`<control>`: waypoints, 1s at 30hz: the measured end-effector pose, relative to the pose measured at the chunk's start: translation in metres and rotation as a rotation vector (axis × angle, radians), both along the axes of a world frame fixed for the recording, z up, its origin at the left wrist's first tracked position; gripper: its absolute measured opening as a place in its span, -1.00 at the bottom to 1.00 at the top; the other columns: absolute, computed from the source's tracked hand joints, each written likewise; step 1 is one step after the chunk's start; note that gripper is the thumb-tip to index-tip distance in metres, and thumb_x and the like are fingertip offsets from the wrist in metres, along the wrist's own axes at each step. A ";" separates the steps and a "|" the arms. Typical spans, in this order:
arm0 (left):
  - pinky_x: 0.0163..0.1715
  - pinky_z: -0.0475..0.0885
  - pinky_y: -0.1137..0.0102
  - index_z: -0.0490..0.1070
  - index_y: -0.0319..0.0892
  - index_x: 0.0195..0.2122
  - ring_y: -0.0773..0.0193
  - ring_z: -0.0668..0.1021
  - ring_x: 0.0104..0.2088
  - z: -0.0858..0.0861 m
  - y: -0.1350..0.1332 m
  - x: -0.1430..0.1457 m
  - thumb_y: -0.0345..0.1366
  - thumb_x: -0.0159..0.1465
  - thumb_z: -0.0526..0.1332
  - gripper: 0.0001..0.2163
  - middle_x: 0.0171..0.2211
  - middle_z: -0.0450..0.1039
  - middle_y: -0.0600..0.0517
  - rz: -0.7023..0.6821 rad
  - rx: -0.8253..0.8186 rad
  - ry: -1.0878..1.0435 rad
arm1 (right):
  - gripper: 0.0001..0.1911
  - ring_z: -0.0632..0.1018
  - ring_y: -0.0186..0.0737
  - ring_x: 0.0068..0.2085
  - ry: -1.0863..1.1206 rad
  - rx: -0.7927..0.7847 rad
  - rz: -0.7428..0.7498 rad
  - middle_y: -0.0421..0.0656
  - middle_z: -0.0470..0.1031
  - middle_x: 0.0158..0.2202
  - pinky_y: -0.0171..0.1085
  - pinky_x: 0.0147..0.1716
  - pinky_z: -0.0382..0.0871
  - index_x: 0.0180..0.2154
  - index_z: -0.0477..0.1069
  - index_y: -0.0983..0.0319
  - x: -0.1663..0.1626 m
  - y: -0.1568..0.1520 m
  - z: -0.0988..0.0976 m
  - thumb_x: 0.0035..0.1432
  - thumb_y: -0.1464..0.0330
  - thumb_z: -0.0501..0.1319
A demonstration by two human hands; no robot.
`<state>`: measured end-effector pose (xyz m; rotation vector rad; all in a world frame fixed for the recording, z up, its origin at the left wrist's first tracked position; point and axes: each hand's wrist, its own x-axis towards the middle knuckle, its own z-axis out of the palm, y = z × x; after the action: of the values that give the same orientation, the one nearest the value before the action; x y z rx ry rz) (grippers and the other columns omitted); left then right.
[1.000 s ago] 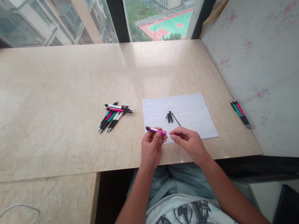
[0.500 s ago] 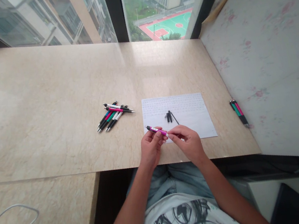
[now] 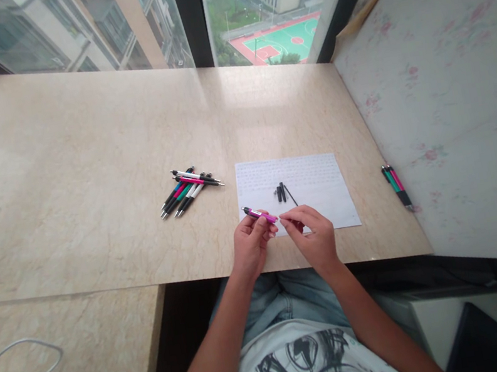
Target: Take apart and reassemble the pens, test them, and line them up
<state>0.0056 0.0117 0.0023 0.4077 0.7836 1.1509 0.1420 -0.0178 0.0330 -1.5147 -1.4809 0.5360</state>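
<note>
My left hand [image 3: 251,246] grips a pink and black pen barrel [image 3: 258,214] just above the near edge of a white sheet of paper [image 3: 316,190]. My right hand [image 3: 311,232] pinches at the barrel's near end with thumb and forefinger; what it holds there is too small to name. On the paper beyond the hands lie small black pen parts [image 3: 281,192] and a thin black refill [image 3: 291,196].
A pile of several pens [image 3: 187,191] lies on the marble table [image 3: 82,163] left of the paper. Two more pens [image 3: 397,184] rest at the table's right edge by a stained wall. Windows run along the far edge. A white cable [image 3: 17,371] lies on the lower surface at left.
My right hand has closed in on the barrel's end and both hands shifted slightly away from me. The view barely moved.
</note>
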 end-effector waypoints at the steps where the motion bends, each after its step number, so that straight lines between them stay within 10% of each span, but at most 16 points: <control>1: -0.49 0.38 0.53 0.52 -0.27 -0.25 0.44 0.50 -0.49 0.000 0.000 -0.001 -0.25 0.11 0.47 -0.74 -0.41 0.53 0.01 0.005 -0.010 -0.017 | -0.84 0.50 -0.24 -0.41 -0.028 -0.001 -0.017 -0.14 0.56 -0.33 -0.24 -0.39 0.43 -0.27 0.57 0.15 0.004 0.001 -0.002 0.29 0.33 0.20; 11: -0.50 0.38 0.62 0.47 -0.19 -0.26 0.53 0.41 -0.51 0.002 0.001 -0.011 -0.25 0.12 0.45 -0.76 -0.39 0.43 0.10 0.029 -0.147 -0.276 | -0.80 0.49 -0.16 -0.34 -0.487 -0.180 -0.202 -0.07 0.56 -0.20 -0.19 -0.30 0.34 -0.17 0.54 0.20 0.039 0.004 -0.029 0.27 0.27 0.20; 30: -0.49 0.41 0.63 0.48 -0.19 -0.26 0.52 0.43 -0.48 0.003 0.002 -0.015 -0.32 0.21 0.37 -0.88 -0.36 0.43 0.06 0.012 -0.218 -0.346 | -0.88 0.46 -0.11 -0.27 -0.678 -0.342 -0.280 -0.06 0.51 -0.28 -0.23 -0.50 0.00 -0.33 0.45 0.18 0.032 0.012 -0.025 0.29 0.36 0.18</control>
<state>-0.0092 0.0133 0.0053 0.0195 0.5991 1.0963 0.1741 -0.0062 0.0077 -2.2845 -1.6786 0.1000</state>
